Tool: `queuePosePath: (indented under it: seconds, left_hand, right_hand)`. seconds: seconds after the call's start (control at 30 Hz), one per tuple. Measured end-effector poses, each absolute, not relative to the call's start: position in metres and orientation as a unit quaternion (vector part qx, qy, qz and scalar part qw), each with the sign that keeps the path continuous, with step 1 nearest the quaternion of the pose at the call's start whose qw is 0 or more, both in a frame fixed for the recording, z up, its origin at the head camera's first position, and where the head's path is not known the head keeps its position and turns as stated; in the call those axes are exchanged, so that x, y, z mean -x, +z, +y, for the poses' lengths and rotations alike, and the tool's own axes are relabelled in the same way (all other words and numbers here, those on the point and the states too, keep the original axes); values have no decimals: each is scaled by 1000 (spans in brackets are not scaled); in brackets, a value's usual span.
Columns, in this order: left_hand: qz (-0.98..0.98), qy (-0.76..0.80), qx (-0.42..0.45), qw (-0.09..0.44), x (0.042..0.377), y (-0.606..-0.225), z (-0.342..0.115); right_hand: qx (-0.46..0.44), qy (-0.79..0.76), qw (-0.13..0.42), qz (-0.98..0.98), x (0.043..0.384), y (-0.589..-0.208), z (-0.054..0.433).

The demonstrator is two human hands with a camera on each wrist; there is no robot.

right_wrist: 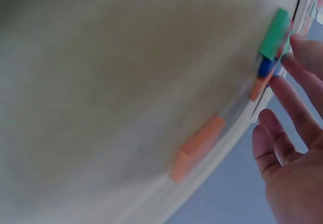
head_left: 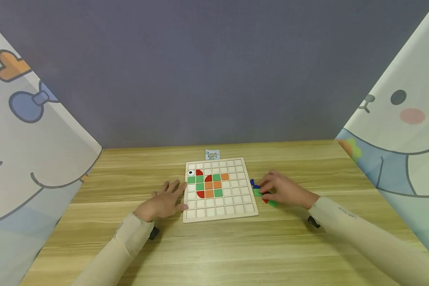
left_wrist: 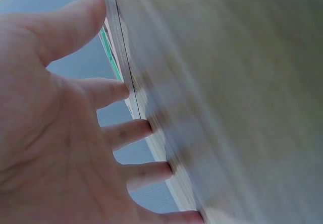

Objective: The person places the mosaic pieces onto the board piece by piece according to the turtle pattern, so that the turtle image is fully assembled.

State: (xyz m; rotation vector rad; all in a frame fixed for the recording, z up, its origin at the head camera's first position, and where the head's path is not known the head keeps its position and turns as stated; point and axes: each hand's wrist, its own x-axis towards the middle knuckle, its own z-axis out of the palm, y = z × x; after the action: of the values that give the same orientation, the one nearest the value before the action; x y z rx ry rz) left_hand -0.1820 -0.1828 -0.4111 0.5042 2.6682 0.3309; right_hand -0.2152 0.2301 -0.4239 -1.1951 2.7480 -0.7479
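A square wooden grid board (head_left: 238,208) lies on the table, with red, green and orange pieces and a round eye piece (head_left: 191,172) in some cells. My left hand (head_left: 164,201) is spread at the board's left edge, fingertips at its side in the left wrist view. Right of the board, my right hand (head_left: 286,190) reaches over a small cluster of loose pieces: blue (head_left: 252,182), green (head_left: 257,192) and red (head_left: 265,201). Its thumb and forefinger are close to a green block (right_wrist: 275,35); whether they touch it is unclear. An orange block (right_wrist: 197,148) lies apart from the cluster.
Behind the board lies a small picture card (head_left: 212,154) with a coloured pattern. The wooden table (head_left: 207,254) ends at a grey upright panel (head_left: 214,79). Cartoon-printed panels (head_left: 414,159) flank both sides.
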Motion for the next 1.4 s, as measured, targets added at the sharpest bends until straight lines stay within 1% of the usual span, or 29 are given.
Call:
queuePosePath:
  seconds: [0.1,0.2,0.43,0.53,0.67,0.77,1.07,1.3,1.4]
  left_hand:
    - [955,120,-180,201,182,-411,-182]
    - [955,123,-179,201,182,-411,-182]
    - [955,126,-178,201,181,-411,-182]
    - [955,125,-179,200,181,-411,-182]
    - [955,128,-178,201,181,-410,-182]
    - [955,130,-178,200,181,-410,-182]
    - [955,125,-182,197,182,-413,-182]
    - [956,125,-179,197,182,-413,-182]
    - [955,126,-180,197,182,-412,-183]
  right_hand:
    - [382,-232,21,894,213,-426,232]
    - [379,-229,4,897,213,-427,232]
    - [411,-237,-16,880,213,-430,231]
    - [394,-222,-26,891,216,-431,235]
    - [351,-221,-24,910,223,-430,240]
    - [337,-227,-22,913,227,-430,242]
    - [339,-220,-21,914,227,-429,232]
    - [326,-229,-3,917,230,-429,230]
    - [330,-229,-9,916,232,-429,229]
